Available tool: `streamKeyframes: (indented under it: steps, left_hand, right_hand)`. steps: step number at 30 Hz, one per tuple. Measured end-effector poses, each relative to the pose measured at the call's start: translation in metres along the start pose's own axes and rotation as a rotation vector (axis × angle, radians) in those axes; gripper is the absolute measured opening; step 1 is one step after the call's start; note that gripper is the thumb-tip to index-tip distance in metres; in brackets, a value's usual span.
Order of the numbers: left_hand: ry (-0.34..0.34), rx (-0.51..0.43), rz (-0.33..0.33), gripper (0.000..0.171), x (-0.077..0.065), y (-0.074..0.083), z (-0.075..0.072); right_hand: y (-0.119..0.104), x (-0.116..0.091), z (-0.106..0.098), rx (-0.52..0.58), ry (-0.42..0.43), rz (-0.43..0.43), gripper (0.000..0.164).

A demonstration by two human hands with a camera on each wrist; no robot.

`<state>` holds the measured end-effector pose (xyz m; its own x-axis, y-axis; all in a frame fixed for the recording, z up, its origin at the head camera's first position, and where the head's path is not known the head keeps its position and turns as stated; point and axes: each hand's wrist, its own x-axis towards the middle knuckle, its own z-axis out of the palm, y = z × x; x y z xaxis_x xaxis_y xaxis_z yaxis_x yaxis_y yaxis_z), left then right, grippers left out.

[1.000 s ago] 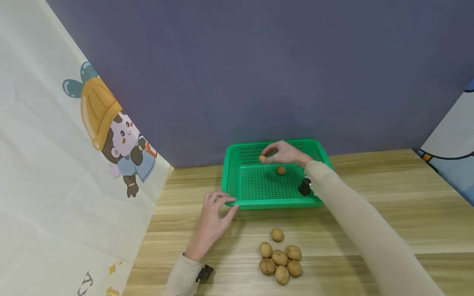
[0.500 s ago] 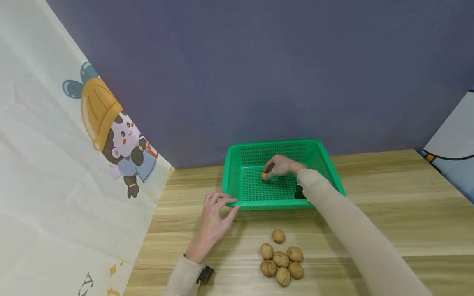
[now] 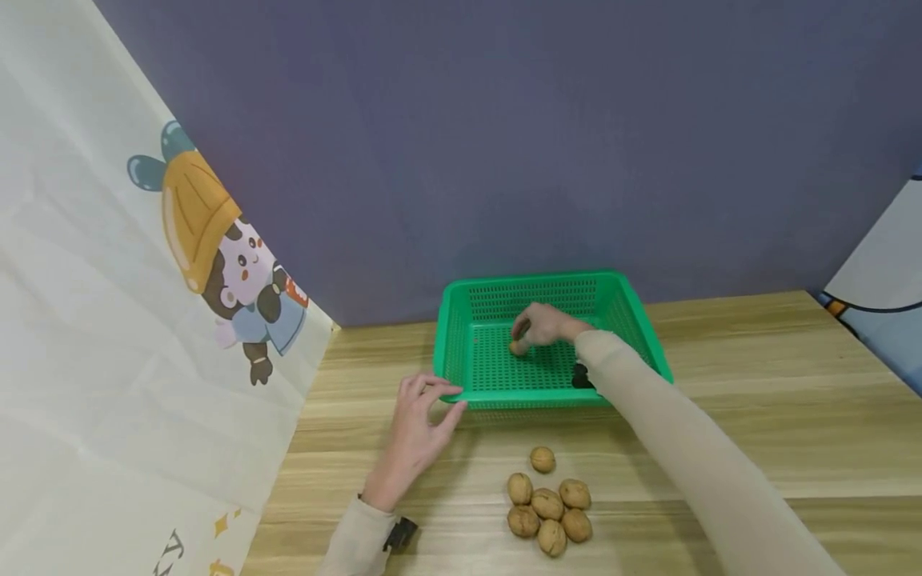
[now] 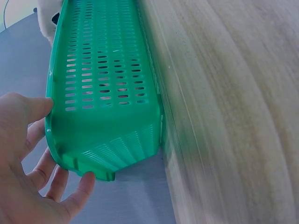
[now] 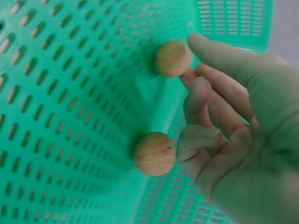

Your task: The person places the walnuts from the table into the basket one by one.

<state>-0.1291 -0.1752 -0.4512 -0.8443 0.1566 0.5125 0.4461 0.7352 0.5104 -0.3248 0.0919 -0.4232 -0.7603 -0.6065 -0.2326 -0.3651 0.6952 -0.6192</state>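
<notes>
My left hand [image 3: 418, 428] grips the near left corner of a green plastic basket [image 3: 540, 396], thumb and fingertips at its rim in the left wrist view. Down inside the basket, my right hand [image 3: 546, 324] holds a walnut [image 5: 174, 58] at the tips of thumb and fingers, close over the slotted floor. A second walnut [image 5: 155, 154] lies on that floor beside the curled fingers; the hand hides it in the head view. In front of the basket, several walnuts [image 3: 547, 504] sit in a cluster on the table, with one walnut [image 3: 543, 459] slightly apart.
The wooden table [image 3: 756, 384] extends to both sides of the basket. Behind it rises a dark blue-grey wall [image 3: 504, 144]. A white sheet with a printed cartoon figure [image 3: 252, 280] borders the left side.
My right hand has lowered the walnut from above the basket to near its floor, barely moving in the last half second. My left hand has stayed at the rim.
</notes>
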Motion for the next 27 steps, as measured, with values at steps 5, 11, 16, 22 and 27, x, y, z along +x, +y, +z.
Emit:
streamKeyframes:
  steps: [5,11,16,22,27]
  left_hand:
    - [0.009,-0.004,-0.001,0.02,0.0,0.002,0.001]
    - [0.012,-0.01,0.002,0.02,0.0,0.002,0.001]
    - [0.009,-0.013,0.001,0.02,0.0,0.001,0.001]
    - [0.014,-0.014,0.007,0.019,0.0,0.0,0.002]
    - [0.015,-0.009,0.005,0.019,0.0,0.0,0.002]
  right_hand:
    - [-0.014,-0.011,-0.015,0.05,0.027,-0.036,0.046]
    - [-0.036,-0.035,-0.037,0.12,0.067,-0.126,0.047]
    - [-0.051,-0.065,-0.041,0.17,0.097,-0.214,0.043]
    - [-0.057,-0.099,-0.021,0.228,0.131,-0.32,0.029]
    - [-0.054,-0.124,0.011,0.285,0.103,-0.403,0.022]
